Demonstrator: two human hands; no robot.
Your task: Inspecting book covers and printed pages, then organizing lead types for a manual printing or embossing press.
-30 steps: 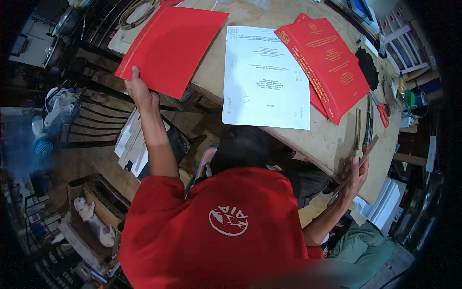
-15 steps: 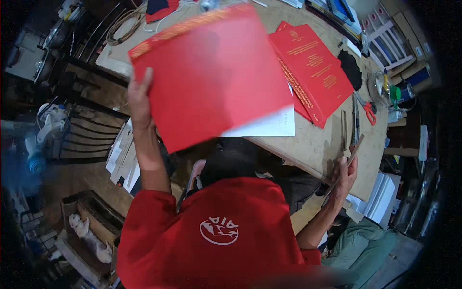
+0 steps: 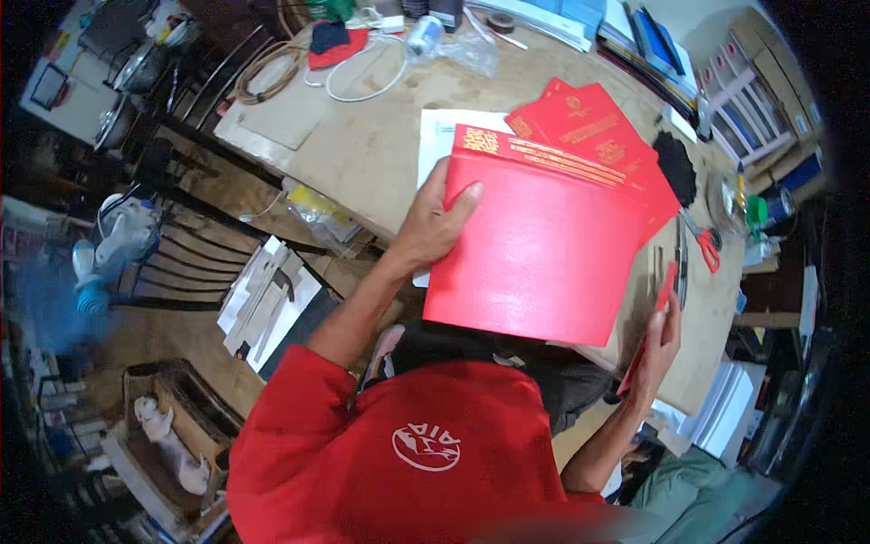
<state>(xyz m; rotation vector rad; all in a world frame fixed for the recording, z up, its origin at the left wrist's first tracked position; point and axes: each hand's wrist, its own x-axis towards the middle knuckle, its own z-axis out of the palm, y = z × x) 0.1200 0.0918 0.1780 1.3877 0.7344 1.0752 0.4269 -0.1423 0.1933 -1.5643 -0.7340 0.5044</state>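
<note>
My left hand (image 3: 433,227) grips the left edge of a glossy red book cover (image 3: 539,258), thumb on top. The cover hangs tilted over the near table edge, its gold-lettered spine strip toward the far side. Behind it, more red book covers (image 3: 594,122) with gold lettering lie fanned on the table, partly hidden. White paper (image 3: 437,136) shows beneath the held cover at its far left. On the right, my right hand (image 3: 654,355) is closed round a thin flat strip (image 3: 668,283) that looks red here. Its material I cannot tell.
Orange-handled scissors (image 3: 708,251), a long narrow dark tool (image 3: 681,263) and a black cloth (image 3: 675,168) lie on the table's right. A white cable (image 3: 367,97) and a plastic bag (image 3: 471,56) lie at the back. A black chair (image 3: 186,263) stands left; a cat (image 3: 172,444) lies in a box.
The red cover has swung down and right, coming nearer to me with its spine strip still on the far side. My left hand moved right with it. The right hand's strip has turned and now looks red.
</note>
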